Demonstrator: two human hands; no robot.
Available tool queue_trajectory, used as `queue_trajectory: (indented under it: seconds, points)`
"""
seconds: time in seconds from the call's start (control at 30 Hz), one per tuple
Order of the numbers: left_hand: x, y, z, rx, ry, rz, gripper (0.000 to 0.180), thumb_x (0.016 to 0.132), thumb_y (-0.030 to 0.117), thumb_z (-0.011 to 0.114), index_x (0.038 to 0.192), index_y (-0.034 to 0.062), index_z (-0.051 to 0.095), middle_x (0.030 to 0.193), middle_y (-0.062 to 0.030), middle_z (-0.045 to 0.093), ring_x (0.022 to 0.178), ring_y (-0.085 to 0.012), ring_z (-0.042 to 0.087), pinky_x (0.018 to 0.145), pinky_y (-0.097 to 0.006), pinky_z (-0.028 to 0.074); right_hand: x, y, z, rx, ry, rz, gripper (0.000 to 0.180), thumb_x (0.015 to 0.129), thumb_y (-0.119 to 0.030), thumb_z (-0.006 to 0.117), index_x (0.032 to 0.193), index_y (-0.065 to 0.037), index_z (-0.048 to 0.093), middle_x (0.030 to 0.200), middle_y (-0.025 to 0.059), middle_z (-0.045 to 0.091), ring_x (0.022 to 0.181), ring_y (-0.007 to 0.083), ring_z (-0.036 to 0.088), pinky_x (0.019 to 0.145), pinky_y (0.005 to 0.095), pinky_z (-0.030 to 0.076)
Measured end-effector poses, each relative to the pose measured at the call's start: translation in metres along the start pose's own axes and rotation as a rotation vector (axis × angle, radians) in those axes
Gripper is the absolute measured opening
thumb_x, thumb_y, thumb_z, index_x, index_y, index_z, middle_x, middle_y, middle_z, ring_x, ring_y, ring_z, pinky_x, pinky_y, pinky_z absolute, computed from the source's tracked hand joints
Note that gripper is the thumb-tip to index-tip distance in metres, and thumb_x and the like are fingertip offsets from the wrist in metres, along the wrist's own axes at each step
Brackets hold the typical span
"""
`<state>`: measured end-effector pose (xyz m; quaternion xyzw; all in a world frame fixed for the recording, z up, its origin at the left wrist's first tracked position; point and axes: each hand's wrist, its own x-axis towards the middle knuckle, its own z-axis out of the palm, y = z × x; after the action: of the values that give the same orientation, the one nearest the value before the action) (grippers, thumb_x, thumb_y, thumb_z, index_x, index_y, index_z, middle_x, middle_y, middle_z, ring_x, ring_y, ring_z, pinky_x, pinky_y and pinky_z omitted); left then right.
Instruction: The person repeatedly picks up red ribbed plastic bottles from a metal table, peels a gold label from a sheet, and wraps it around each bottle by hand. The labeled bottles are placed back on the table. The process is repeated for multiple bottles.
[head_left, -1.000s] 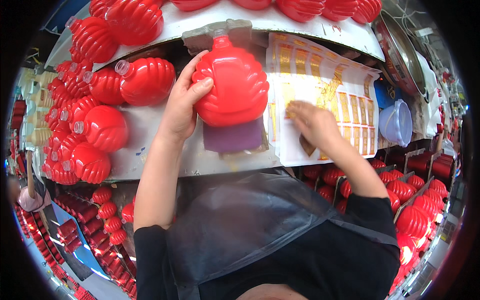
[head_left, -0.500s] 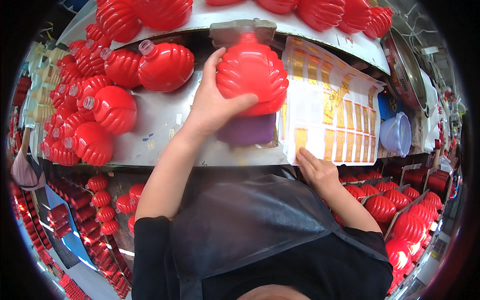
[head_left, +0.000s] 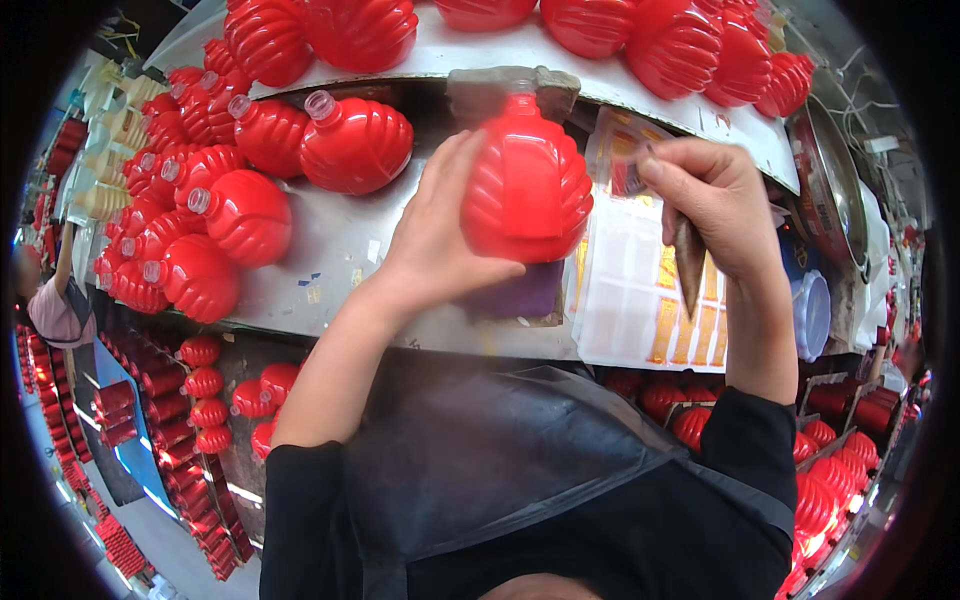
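A round, ribbed red plastic bottle (head_left: 530, 185) lies on its side with its clear neck pointing away from me. My left hand (head_left: 440, 225) grips it from the left, fingers along the side and thumb at its base. A purple pad (head_left: 515, 298) shows under the bottle, and a grey block (head_left: 480, 92) is at its neck. My right hand (head_left: 715, 205) is raised over a white sheet of gold labels (head_left: 625, 335), thumb and forefinger pinched. From this hand a brown, pointed strip (head_left: 689, 265) hangs down; its exact kind is unclear.
More red bottles (head_left: 245, 218) lie crowded on the metal table (head_left: 345, 295) at left. Others (head_left: 675, 50) line a white shelf (head_left: 440, 50) at the back. A pale blue bucket (head_left: 811, 315) stands at right. Racks of red bottles (head_left: 825, 495) flank me below the table.
My right hand has risen from the label sheet's near left corner to above its far part, and the brown strip now shows in it. My left hand stays on the bottle. The whole view shifted slightly.
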<state>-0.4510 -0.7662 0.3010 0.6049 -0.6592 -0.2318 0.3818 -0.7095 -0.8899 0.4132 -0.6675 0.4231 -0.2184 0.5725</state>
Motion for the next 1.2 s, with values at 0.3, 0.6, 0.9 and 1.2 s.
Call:
queue_trajectory:
  seconds: [0.3,0.6,0.9,1.2]
  points:
    - [0.036,0.007,-0.002,-0.451,0.189,-0.133,0.092,0.079,0.034,0.085,0.153,0.0011,0.041,0.145,-0.0250,0.053,0.137,-0.0386,0.052,0.114,-0.045,0.045,0.005,0.005,0.068,-1.213,-0.034,-1.002,0.025,0.081,-0.005,0.075,0.106,-0.002,0.074,0.101,0.0125,0.077,0.064,0.0197,0.071,0.052,0.0332,0.054]
    - [0.054,0.015,0.000,-0.193,0.182,-0.182,0.074,0.079,0.041,0.086,0.134,0.0000,0.059,0.129,-0.0198,0.064,0.122,-0.0359,0.062,0.105,-0.046,0.050,-0.029,0.027,0.084,-1.383,0.049,-1.039,0.030,0.086,-0.013,0.076,0.110,0.004,0.074,0.105,0.0177,0.076,0.054,0.0143,0.062,0.050,0.0282,0.049]
    - [0.021,0.006,0.008,-0.044,0.250,0.085,0.097,0.080,0.048,0.084,0.151,0.0008,0.039,0.145,-0.0234,0.049,0.133,-0.0415,0.049,0.113,-0.051,0.039,0.030,0.031,0.053,-0.619,0.072,-0.635,0.034,0.093,-0.011,0.074,0.128,-0.010,0.075,0.087,0.0083,0.058,0.076,0.0199,0.059,0.069,0.0321,0.048]
    - [0.021,0.002,0.016,0.016,0.280,0.112,0.100,0.073,0.044,0.089,0.151,0.0025,0.041,0.144,-0.0221,0.049,0.133,-0.0410,0.048,0.113,-0.051,0.039,0.055,0.038,0.046,-0.509,-0.040,-0.502,0.040,0.093,-0.021,0.076,0.132,-0.012,0.074,0.084,0.0053,0.053,0.075,0.0152,0.053,0.069,0.0290,0.045]
